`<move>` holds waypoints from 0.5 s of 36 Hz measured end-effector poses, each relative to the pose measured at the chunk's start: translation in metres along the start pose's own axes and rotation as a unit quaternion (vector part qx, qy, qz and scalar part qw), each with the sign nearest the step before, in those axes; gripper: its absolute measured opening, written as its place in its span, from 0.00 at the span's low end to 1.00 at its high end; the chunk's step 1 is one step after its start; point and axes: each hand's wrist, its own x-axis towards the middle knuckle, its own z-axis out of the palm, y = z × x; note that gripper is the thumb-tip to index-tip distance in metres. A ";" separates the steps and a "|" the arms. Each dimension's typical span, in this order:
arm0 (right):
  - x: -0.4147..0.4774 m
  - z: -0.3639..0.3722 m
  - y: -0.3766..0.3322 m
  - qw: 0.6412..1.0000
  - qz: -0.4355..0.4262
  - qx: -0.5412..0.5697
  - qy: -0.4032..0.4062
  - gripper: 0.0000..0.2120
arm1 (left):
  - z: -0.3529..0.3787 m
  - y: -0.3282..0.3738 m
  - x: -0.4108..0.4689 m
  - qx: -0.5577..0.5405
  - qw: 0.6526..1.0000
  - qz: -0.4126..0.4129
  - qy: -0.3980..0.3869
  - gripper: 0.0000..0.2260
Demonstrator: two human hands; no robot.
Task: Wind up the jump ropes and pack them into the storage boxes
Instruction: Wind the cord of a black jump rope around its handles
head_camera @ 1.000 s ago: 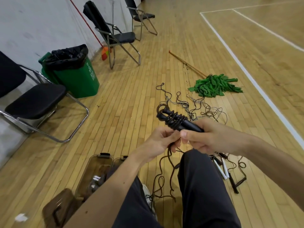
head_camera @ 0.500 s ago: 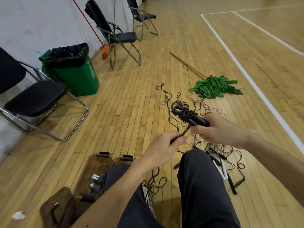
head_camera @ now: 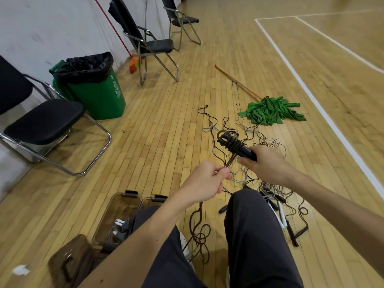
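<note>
- The jump rope (head_camera: 234, 146) being wound is held in the air above the floor, mid-scene. Its two black handles lie side by side, with several turns of dark cord round their far end.
- The right hand (head_camera: 268, 165) grips the near end of the handles, fingers (head_camera: 247, 162) curled round them.
- The left hand (head_camera: 205, 183) pinches the cord between thumb and fingertips just near-left of the handles. The short stretch between looks taut.
- The handles look stiff and light, the sure place to hold. The cord is thin and limp, so the turns would probably slacken without tension.
- The slack tail (head_camera: 199, 231) drops from the left hand into loops on the floor between the legs, where it could snag.
- A tangle of other ropes (head_camera: 270, 190) lies to the right and beyond, grey and dark cords interlaced. These are probably best drawn out by a handle.
- Two clear brownish storage boxes (head_camera: 116, 206) stand open at near left. One holds a few wound ropes (head_camera: 120, 227) with pale handles; the other is mostly hidden by a leg.
- A lid (head_camera: 70, 258) lies nearer still.
</note>
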 end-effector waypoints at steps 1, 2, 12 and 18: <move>0.002 0.002 0.000 1.000 0.005 -0.006 0.004 0.12 | -0.001 0.001 0.000 0.026 1.000 0.001 0.007 0.11; 0.004 0.003 0.000 1.000 0.012 -0.014 0.007 0.12 | -0.002 0.002 -0.001 0.046 0.999 0.001 0.013 0.10; 0.019 0.011 0.017 0.994 0.079 -0.003 -0.079 0.11 | -0.011 0.012 -0.005 0.305 0.948 0.057 0.071 0.10; 0.021 0.009 0.016 0.960 0.143 0.079 -0.228 0.09 | -0.019 0.024 -0.007 0.452 0.876 0.147 0.083 0.13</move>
